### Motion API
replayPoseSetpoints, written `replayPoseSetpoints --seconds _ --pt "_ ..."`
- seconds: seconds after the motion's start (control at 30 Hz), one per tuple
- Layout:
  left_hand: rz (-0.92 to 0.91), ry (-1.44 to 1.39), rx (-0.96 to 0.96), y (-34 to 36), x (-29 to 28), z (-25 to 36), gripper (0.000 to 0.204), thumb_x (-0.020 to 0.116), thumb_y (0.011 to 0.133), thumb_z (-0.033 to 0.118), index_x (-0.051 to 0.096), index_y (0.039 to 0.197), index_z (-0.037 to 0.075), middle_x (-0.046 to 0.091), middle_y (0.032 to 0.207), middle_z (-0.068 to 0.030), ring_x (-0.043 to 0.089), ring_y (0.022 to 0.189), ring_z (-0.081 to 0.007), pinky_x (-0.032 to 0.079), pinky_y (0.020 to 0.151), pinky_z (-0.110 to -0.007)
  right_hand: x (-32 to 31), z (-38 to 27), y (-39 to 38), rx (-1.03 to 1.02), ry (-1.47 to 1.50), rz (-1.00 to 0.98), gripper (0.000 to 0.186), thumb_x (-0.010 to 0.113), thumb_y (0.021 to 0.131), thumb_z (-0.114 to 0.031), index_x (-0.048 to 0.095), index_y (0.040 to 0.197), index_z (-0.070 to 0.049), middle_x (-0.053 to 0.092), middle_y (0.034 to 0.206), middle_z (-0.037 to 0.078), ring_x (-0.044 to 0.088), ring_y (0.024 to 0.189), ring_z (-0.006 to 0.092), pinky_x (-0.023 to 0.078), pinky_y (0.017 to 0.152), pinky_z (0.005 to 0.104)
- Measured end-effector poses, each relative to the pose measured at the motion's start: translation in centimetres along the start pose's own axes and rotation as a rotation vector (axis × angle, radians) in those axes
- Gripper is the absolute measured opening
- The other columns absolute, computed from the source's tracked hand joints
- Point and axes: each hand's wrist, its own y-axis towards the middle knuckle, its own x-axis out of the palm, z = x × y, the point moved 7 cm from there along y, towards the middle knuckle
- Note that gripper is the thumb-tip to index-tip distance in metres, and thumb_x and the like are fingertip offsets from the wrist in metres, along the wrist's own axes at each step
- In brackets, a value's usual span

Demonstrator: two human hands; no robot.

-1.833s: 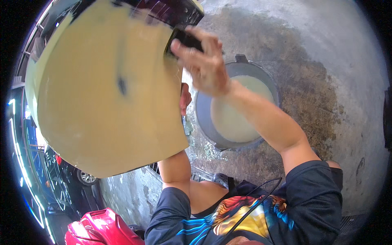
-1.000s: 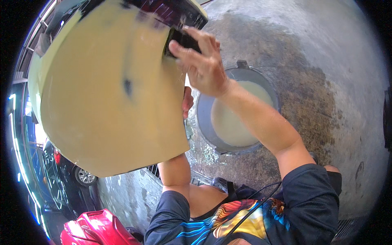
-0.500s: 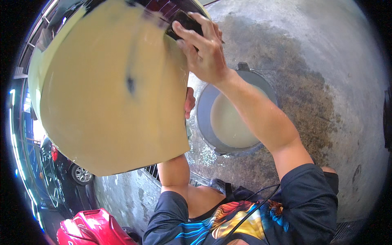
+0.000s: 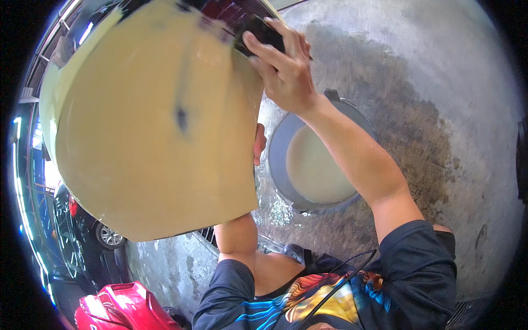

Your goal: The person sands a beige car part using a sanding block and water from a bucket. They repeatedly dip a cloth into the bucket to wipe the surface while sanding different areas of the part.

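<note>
A large curved car body panel, coated dull yellow with a dark smudge near its middle and dark glossy patches along its top, takes up the left half of the view. My left arm passes beneath it. The fingers of my left hand curl round the panel's right edge, and the rest of that hand is hidden behind it. My right hand grips a dark block that looks like a sanding block against the panel's upper right edge. The block's underside is out of sight.
A grey bucket of cloudy liquid stands on the concrete floor below my right forearm. Wet patches surround it. At the lower left are a glossy red vehicle part and a dark car.
My right hand and the block have moved slightly right and down along the panel's edge. The panel and my left fingers have shifted a little the same way in view.
</note>
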Motion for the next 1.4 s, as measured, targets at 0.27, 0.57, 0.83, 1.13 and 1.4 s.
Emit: replayPoseSetpoints --seconds 0.27,0.57,0.83,1.13,1.4 --pt "0.016 -0.001 -0.010 0.0 -0.1 -0.3 0.037 0.068 0.097 0.039 0.062 0.093 0.002 0.056 0.072 -0.0100 0.055 0.062 -0.0228 0.044 0.052 -0.029 0.1 0.4 0.0 -0.050 -0.031 0.006 0.045 0.081 0.087 -0.012 0.079 0.129 -0.028 0.061 0.140 0.021 0.057 0.124 0.0391 0.041 0.102 0.0478" --pt "0.021 -0.002 -0.002 -0.1 -0.1 -0.3 0.036 0.069 0.096 0.037 0.062 0.092 0.002 0.056 0.072 -0.0108 0.055 0.062 -0.0227 0.044 0.053 -0.029 -0.2 0.0 0.8 -0.056 -0.065 0.012 0.052 0.083 0.084 -0.012 0.077 0.132 -0.030 0.061 0.141 0.020 0.056 0.125 0.0365 0.040 0.100 0.0475" --pt "0.023 -0.014 0.011 -0.3 -0.2 -0.2 0.034 0.070 0.096 0.035 0.062 0.092 0.002 0.056 0.072 -0.0115 0.055 0.061 -0.0226 0.044 0.053 -0.029 -0.2 0.0 0.8 -0.097 -0.096 0.013 0.052 0.084 0.083 -0.011 0.077 0.133 -0.024 0.060 0.143 0.021 0.058 0.125 0.0354 0.040 0.104 0.0457" --pt "0.035 -0.012 0.013 -0.5 -0.4 -0.1 0.033 0.071 0.095 0.033 0.062 0.091 0.002 0.057 0.073 -0.0122 0.056 0.060 -0.0225 0.044 0.054 -0.029 -0.5 -0.5 1.4 -0.139 -0.080 0.087 0.050 0.082 0.086 -0.016 0.077 0.133 -0.032 0.058 0.142 0.021 0.054 0.127 0.0374 0.040 0.101 0.0484" --pt "0.028 0.036 -0.006 -0.5 -0.2 0.4 0.031 0.072 0.095 0.032 0.061 0.091 0.002 0.057 0.073 -0.0129 0.056 0.059 -0.0224 0.044 0.055 -0.029 0.1 -0.3 1.2 -0.069 -0.079 -0.022 0.051 0.082 0.083 -0.014 0.076 0.131 -0.030 0.061 0.140 0.020 0.057 0.125 0.0400 0.041 0.104 0.0507"
